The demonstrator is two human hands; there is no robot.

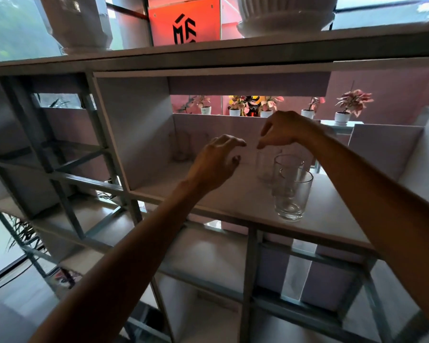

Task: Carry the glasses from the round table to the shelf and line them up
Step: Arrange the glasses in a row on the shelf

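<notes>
Three clear glasses stand in a diagonal row on the white shelf board: the front glass, the middle glass and the far glass. My right hand hovers over the far glass with its fingers apart and drooping. Its fingertips are right at that glass's rim, and I cannot tell whether they touch it. My left hand is to the left of the row, fingers spread, with nothing in it. Faint glass shapes show at the back left of the same compartment.
The compartment has a white side wall on the left and a low back panel. Small potted plants stand on a ledge behind it. White planters and an orange box sit on top of the shelf unit. Open cubbies lie below and to the left.
</notes>
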